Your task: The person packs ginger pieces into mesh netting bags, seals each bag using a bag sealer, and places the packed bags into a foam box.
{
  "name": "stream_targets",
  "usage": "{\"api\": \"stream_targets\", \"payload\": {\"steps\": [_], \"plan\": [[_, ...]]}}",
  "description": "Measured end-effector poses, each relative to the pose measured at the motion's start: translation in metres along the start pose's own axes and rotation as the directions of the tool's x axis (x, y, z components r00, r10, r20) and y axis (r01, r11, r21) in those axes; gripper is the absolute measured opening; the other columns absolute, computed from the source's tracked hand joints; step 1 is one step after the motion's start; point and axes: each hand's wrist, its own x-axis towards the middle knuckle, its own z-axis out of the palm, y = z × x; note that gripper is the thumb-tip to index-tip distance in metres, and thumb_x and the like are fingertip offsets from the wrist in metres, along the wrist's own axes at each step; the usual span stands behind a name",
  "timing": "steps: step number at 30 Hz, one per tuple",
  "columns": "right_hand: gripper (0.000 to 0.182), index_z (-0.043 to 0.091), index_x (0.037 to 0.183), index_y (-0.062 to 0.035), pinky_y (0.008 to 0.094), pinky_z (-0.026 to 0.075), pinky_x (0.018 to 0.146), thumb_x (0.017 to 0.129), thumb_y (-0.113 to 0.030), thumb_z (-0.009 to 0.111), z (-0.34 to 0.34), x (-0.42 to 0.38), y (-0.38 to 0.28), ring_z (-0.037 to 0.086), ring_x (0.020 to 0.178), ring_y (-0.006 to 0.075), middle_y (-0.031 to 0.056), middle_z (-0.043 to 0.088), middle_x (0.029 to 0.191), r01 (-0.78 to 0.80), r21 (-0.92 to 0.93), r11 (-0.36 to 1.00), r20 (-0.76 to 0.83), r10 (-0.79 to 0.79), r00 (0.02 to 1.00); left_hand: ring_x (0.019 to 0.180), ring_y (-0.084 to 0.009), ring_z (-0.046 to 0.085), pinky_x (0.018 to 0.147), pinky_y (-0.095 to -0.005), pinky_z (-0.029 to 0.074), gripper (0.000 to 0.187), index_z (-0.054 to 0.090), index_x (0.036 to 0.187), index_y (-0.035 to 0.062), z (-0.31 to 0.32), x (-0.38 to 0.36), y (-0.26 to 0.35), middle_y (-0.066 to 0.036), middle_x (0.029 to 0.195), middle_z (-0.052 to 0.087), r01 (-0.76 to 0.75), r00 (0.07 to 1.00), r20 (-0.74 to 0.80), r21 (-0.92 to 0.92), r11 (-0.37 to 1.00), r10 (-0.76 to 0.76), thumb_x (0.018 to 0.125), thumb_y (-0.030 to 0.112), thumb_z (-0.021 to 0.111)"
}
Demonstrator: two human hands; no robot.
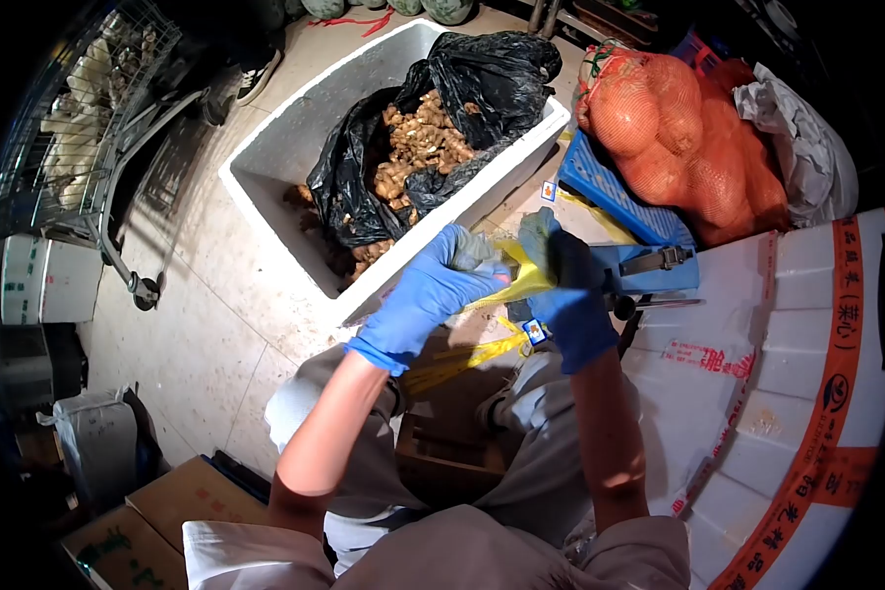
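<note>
My left hand (428, 285), in a blue glove with soiled fingertips, pinches one side of a yellow mesh bag (527, 272). On the other side of the bag my right hand (568, 285), gloved the same way, has its fingers closed on it. The bag is stretched between the two hands, and its contents, if any, are hidden by my fingers. Just beyond my hands, a white foam box (462, 216) holds a black plastic bag (349, 162) opened around a heap of ginger (423, 147). More yellow netting (467, 362) with a blue-and-white tag (534, 331) lies below my hands.
Red net sacks of large round produce (678, 138) rest by a blue crate (610, 192) at right. A taped white foam box (737, 393) stands nearer. At left are a wire cart (79, 118) and cardboard boxes (167, 521). Someone's shoe (258, 79) shows behind.
</note>
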Motion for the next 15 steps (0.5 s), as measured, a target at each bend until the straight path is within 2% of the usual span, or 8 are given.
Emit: {"api": "stream_targets", "payload": {"steps": [2, 3, 4, 5, 6, 8, 11, 15], "plan": [[0.033, 0.048, 0.105, -0.0032, 0.0292, 0.04, 0.08, 0.076, -0.018, 0.056, 0.01, 0.003, -0.014, 0.049, 0.093, 0.0165, 0.0113, 0.05, 0.101, 0.259, -0.385, 0.886, 0.092, -0.242, 0.966, 0.068, -0.0036, 0.049, 0.058, -0.0166, 0.041, 0.015, 0.055, 0.088, 0.0016, -0.006, 0.005, -0.016, 0.001, 0.077, 0.056, 0.011, 0.987, -0.159, 0.181, 0.983, 0.019, 0.073, 0.005, 0.06], [0.034, 0.048, 0.102, -0.0022, 0.0281, 0.041, 0.076, 0.074, -0.018, 0.059, 0.029, 0.008, -0.034, 0.049, 0.089, 0.0149, 0.0111, 0.051, 0.097, -0.137, 0.187, 0.973, -0.073, 0.153, 0.986, 0.066, -0.003, 0.047, 0.057, -0.0162, 0.039, 0.016, 0.056, 0.087, 0.0006, -0.01, 0.008, -0.023, 0.0, 0.076, 0.056, 0.051, 0.947, -0.314, 0.351, 0.935, 0.067, 0.072, 0.003, 0.06], [0.035, 0.049, 0.1, -0.0013, 0.027, 0.041, 0.073, 0.072, -0.017, 0.062, 0.042, 0.012, -0.047, 0.049, 0.084, 0.0133, 0.0109, 0.052, 0.092, -0.397, 0.709, 0.583, 0.017, 0.549, 0.836, 0.062, -0.003, 0.044, 0.055, -0.017, 0.039, 0.013, 0.057, 0.087, 0.0003, -0.013, 0.011, -0.024, 0.0, 0.074, 0.056, -0.104, 0.886, -0.367, 0.442, 0.891, 0.285, 0.074, 0.002, 0.056], [0.035, 0.049, 0.1, -0.0013, 0.027, 0.041, 0.073, 0.072, -0.017, 0.062, 0.042, 0.015, -0.046, 0.049, 0.084, 0.0133, 0.0109, 0.052, 0.092, -0.403, 0.708, 0.58, 0.025, 0.55, 0.835, 0.06, -0.0031, 0.045, 0.054, -0.0169, 0.039, 0.013, 0.057, 0.091, 0.0011, -0.018, 0.01, -0.022, 0.001, 0.072, 0.055, -0.203, 0.86, -0.37, 0.384, 0.901, 0.352, 0.078, 0.004, 0.052], [0.033, 0.05, 0.095, -0.001, 0.026, 0.041, 0.068, 0.071, -0.019, 0.063, 0.043, 0.019, -0.043, 0.048, 0.077, 0.0119, 0.0087, 0.053, 0.085, -0.446, 0.249, 0.86, 0.104, 0.434, 0.895, 0.061, -0.0031, 0.045, 0.055, -0.0171, 0.039, 0.015, 0.055, 0.093, 0.0011, -0.023, 0.01, -0.02, 0.001, 0.073, 0.055, -0.211, 0.824, -0.456, 0.305, 0.929, 0.337, 0.081, 0.006, 0.05], [0.023, 0.054, 0.083, -0.0013, 0.0238, 0.039, 0.057, 0.074, -0.022, 0.06, 0.047, 0.019, -0.044, 0.045, 0.062, 0.0098, 0.0021, 0.053, 0.068, -0.188, -0.423, 0.886, 0.23, 0.306, 0.924, 0.062, -0.0035, 0.045, 0.054, -0.0175, 0.039, 0.017, 0.052, 0.097, 0.0017, -0.031, 0.011, -0.013, 0.002, 0.073, 0.053, -0.281, 0.776, -0.54, 0.167, 0.945, 0.326, 0.084, 0.01, 0.046], [0.018, 0.055, 0.081, -0.0017, 0.0239, 0.038, 0.055, 0.077, -0.019, 0.056, 0.039, 0.021, -0.026, 0.044, 0.06, 0.0095, 0.0022, 0.053, 0.066, -0.277, -0.389, 0.879, 0.128, 0.349, 0.928, 0.059, -0.0082, 0.051, 0.05, -0.0182, 0.041, 0.014, 0.052, 0.091, 0.0047, -0.047, 0.009, -0.02, -0.001, 0.073, 0.053, -0.293, 0.94, -0.302, -0.477, 0.829, 0.158, 0.086, 0.013, 0.042], [0.019, 0.053, 0.093, -0.0013, 0.0238, 0.042, 0.063, 0.075, -0.008, 0.051, 0.017, 0.006, -0.018, 0.051, 0.066, 0.0129, 0.0055, 0.054, 0.073, -0.03, -0.372, 0.928, 0.091, 0.068, 0.994, 0.047, -0.0061, 0.046, 0.041, -0.0173, 0.037, 0.007, 0.049, 0.074, 0.0083, -0.028, 0.009, -0.001, 0.001, 0.059, 0.049, 0.246, 0.886, -0.117, -0.702, 0.668, -0.449, 0.08, 0.01, 0.049]]}}
